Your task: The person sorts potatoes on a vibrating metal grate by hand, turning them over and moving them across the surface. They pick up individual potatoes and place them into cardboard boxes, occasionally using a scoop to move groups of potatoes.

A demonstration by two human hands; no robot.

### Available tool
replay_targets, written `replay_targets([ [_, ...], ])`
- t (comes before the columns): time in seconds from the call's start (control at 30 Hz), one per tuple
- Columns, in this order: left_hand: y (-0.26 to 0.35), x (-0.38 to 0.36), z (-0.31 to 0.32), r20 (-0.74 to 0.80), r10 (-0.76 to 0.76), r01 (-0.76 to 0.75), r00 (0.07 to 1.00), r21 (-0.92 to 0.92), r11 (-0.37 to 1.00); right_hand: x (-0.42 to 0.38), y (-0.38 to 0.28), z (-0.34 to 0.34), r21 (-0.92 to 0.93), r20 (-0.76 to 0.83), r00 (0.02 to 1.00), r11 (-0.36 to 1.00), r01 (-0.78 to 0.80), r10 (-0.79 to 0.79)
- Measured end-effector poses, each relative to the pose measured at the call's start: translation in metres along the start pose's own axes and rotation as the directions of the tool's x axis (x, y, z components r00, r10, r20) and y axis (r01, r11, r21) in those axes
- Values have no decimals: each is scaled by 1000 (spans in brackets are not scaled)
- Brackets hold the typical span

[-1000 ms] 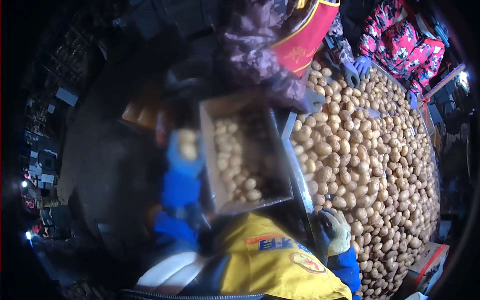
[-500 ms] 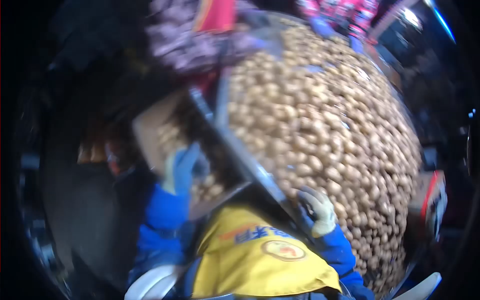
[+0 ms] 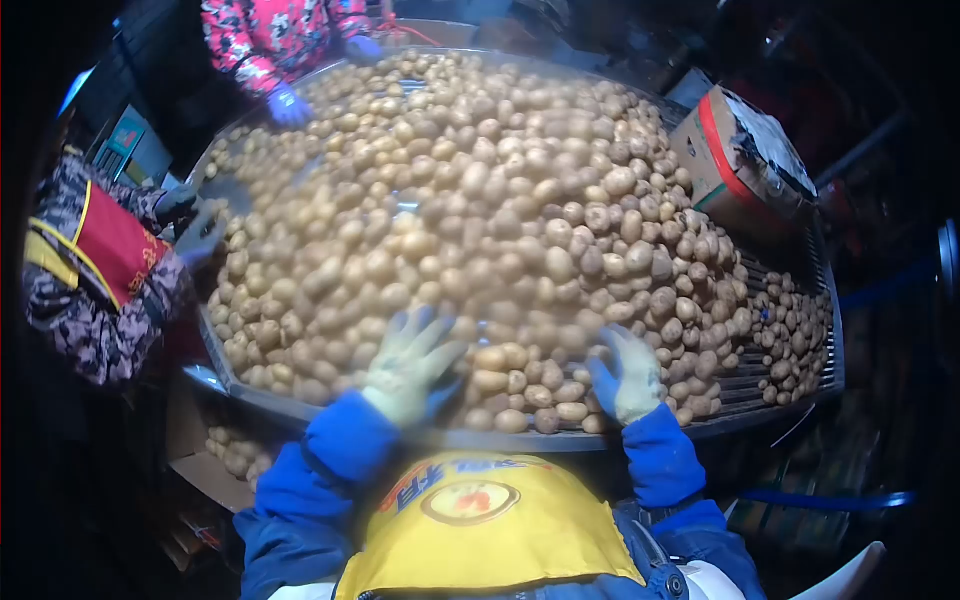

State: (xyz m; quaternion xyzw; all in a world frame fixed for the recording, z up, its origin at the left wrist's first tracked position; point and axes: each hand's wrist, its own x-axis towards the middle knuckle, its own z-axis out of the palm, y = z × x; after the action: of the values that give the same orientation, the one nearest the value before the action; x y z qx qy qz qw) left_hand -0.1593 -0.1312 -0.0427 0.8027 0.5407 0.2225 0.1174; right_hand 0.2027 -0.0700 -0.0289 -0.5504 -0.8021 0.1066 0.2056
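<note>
A thick heap of potatoes (image 3: pixel 570 411) covers the sorting table (image 3: pixel 500 440) in front of me. My left hand (image 3: pixel 412 368), in a pale glove with blue fingertips, reaches onto the heap with its fingers spread and nothing visible in it. To its right, my right hand (image 3: pixel 632 376) wears the same kind of glove. Its fingers are apart and slightly bent beside the potatoes, and no held potato shows. Several potatoes lie between the two hands. Those around the left fingertips are blurred.
One co-worker in a pink patterned jacket (image 3: pixel 275 40) is at the far left edge. Another, with a red apron (image 3: pixel 120 245), is at the left. A cardboard box (image 3: pixel 715 150) stands at the back right. A carton (image 3: pixel 200 465) holding potatoes sits below the table's left corner.
The view has swung round to the right. My left hand has moved from the carton at the left to the heap on the table. My right hand has moved from the table edge onto the potatoes.
</note>
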Motion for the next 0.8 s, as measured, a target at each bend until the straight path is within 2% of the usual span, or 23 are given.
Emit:
replay_targets([
  [0.03, 2, 15, 5, 55, 29, -31, 998, 32, 999, 3, -2, 4, 46, 81, 996, 998, 35, -38],
  [0.07, 4, 31, 5, 152, -23, 4, 988, 124, 992, 8, -7, 11, 94, 157, 984, 993, 67, -81],
  [0.1, -11, 35, 26, 67, -52, 43, 996, 126, 991, 13, -12, 18, 143, 227, 966, 985, 95, -126],
  [0.17, -21, 44, 29, -37, -88, 92, 995, 119, 989, 13, -40, 10, 48, 124, 943, 952, 304, -307],
  [0.23, -24, 57, 22, -47, -135, 141, 990, 161, 977, 16, -34, 12, 342, 139, 940, 906, 249, -311],
  [0.27, -19, 63, 13, -42, -154, 158, 987, 123, 980, 17, -29, 11, 478, 143, 939, 852, 212, -314],
  [0.43, -41, 83, 28, -182, -181, 224, 967, 258, 940, 61, 22, -21, 161, -30, 969, 955, 249, -247],
  [0.53, -53, 100, 25, -291, -210, 296, 933, 294, 909, 97, 51, -9, 70, -43, 976, 974, 215, -212],
  [0.6, -70, 102, 5, -291, -306, 389, 906, 291, 874, 116, 59, 13, -4, -35, 970, 971, 239, -239],
  [0.67, -105, 99, -10, -274, -469, 536, 840, 283, 795, 130, 49, 19, -14, 7, 977, 977, 212, -211],
  [0.7, -113, 102, -15, -273, -439, 503, 856, 245, 828, 133, 44, 22, -20, 33, 981, 982, 190, -189],
  [0.77, -122, 110, -9, -167, -517, 543, 840, 263, 797, 134, 38, 31, 35, 35, 986, 986, 160, -161],
  [0.8, -120, 111, 4, -285, -488, 565, 825, 409, 717, 137, 33, 32, 57, 32, 989, 988, 143, -145],
])
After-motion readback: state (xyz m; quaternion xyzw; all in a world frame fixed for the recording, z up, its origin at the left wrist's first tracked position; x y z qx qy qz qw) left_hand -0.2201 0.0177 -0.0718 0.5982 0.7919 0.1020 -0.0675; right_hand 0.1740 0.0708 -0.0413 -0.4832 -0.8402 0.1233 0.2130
